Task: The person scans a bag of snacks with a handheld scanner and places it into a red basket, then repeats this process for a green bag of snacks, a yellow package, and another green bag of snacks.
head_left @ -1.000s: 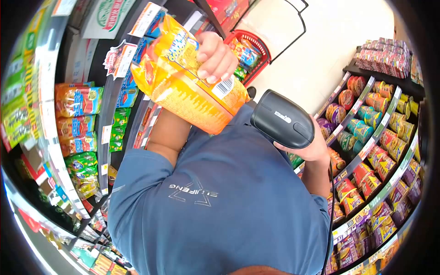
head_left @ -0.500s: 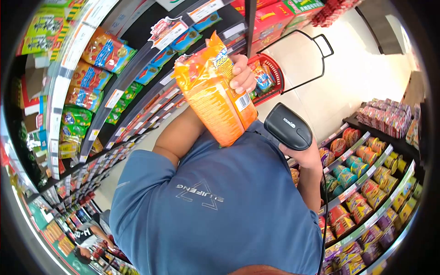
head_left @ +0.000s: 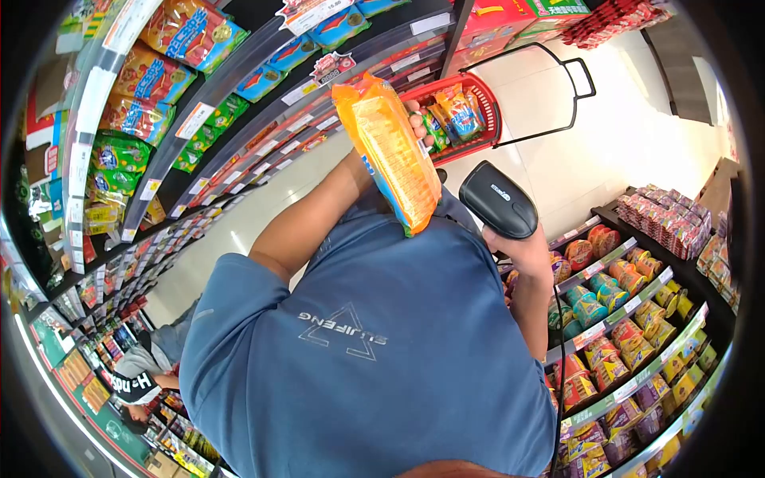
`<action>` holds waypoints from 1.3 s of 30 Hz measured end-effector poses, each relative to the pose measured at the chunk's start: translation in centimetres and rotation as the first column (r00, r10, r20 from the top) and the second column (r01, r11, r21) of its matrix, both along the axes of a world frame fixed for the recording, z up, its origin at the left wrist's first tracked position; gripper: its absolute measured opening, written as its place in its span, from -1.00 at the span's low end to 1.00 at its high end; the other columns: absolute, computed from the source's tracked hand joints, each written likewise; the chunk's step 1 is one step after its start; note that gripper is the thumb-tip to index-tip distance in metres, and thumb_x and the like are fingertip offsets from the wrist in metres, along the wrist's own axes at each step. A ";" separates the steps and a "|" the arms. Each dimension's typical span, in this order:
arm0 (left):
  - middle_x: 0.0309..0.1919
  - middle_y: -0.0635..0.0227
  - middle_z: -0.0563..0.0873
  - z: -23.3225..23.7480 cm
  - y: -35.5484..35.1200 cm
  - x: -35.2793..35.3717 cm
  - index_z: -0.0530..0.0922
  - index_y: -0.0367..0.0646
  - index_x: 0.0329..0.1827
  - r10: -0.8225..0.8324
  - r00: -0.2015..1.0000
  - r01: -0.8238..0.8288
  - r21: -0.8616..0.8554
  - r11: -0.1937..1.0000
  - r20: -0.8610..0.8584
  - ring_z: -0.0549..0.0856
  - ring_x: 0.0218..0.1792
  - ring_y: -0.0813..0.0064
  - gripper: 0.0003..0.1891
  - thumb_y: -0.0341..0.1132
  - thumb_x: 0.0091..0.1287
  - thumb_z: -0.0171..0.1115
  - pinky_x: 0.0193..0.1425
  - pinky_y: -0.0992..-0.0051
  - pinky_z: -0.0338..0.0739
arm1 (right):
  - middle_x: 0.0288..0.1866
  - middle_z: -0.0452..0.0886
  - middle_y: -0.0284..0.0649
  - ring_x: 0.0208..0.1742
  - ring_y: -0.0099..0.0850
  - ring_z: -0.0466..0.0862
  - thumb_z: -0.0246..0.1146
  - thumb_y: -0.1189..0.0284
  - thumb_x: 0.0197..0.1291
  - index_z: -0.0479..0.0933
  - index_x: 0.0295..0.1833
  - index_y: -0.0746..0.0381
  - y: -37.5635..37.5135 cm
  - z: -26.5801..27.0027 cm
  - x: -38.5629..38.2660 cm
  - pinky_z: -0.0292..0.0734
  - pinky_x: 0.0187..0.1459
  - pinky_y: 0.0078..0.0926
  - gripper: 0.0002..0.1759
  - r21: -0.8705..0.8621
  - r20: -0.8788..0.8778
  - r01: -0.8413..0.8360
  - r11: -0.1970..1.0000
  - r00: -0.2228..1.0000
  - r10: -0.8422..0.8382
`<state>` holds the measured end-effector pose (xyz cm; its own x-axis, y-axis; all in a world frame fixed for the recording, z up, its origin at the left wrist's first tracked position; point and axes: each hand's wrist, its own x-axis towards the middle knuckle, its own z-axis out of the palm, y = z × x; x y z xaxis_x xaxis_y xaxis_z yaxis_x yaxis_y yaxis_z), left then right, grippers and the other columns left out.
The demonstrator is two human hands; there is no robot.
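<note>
My left hand (head_left: 417, 127) grips an orange snack packet (head_left: 389, 147) at its far right edge, with the fingertips showing beside it and the rest of the hand behind. The packet is held up in front of my chest, a broad printed face toward me and a blue strip along its lower left side. In my right hand (head_left: 518, 248) is a black barcode scanner (head_left: 499, 201), its head pointing up and left toward the packet but apart from it. A cable (head_left: 560, 342) hangs down the right side. The scanner's handle and most of my right fingers are hidden.
Past the packet, a red basket (head_left: 496, 119) with black handles holds several snack packets (head_left: 460, 111). Shelves of bagged snacks (head_left: 191, 36) line the left. Tiered cups (head_left: 586, 307) stand on the right. Another person (head_left: 147, 374) is at the lower left.
The orange packet has turned in my left hand, and its barcode no longer shows. It has shifted slightly right. More of the basket is visible, and the view has moved a little.
</note>
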<state>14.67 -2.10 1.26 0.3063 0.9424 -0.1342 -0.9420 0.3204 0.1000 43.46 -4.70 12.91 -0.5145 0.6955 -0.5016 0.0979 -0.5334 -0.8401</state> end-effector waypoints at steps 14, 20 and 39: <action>0.29 0.15 0.52 5.4 1.2 0.0 0.31 -0.11 0.39 -0.068 0.852 -0.058 -0.222 0.973 -0.519 0.55 0.27 0.25 -0.08 0.50 0.25 -0.24 0.33 0.12 0.47 | -0.52 0.51 -0.26 -0.55 -0.52 0.48 0.36 0.46 0.11 0.46 0.03 0.44 -2.3 -0.9 0.4 0.35 -0.43 -0.58 -0.58 0.104 -0.046 0.224 0.969 0.974 -0.220; 0.29 0.12 0.51 4.0 1.6 -1.7 0.29 -0.13 0.39 -0.184 0.860 0.124 -0.154 0.980 -0.475 0.54 0.28 0.21 -0.02 0.54 0.15 -0.13 0.33 0.10 0.47 | -0.49 0.53 -0.26 -0.54 -0.51 0.49 0.40 0.48 0.09 0.48 0.03 0.43 -4.2 -1.0 -1.4 0.37 -0.45 -0.57 -0.58 0.102 -0.049 0.352 0.930 0.936 -0.349; 0.07 0.22 0.66 -1.2 3.4 -9.3 0.45 -0.20 0.20 -0.142 0.802 0.151 -0.033 0.988 -0.580 0.66 0.10 0.33 -0.48 -0.43 0.18 0.43 0.24 0.26 0.57 | -0.53 0.50 -0.30 -0.56 -0.52 0.47 0.34 0.48 0.14 0.49 0.01 0.45 -9.8 -2.0 -10.1 0.35 -0.46 -0.60 -0.64 0.053 -0.034 0.562 0.825 0.827 -0.561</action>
<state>5.39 1.29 0.04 0.3103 0.8959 -0.3178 -0.6499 0.4439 0.6169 33.37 -14.50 10.90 -0.0339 0.8942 -0.4464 -0.2177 -0.4426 -0.8699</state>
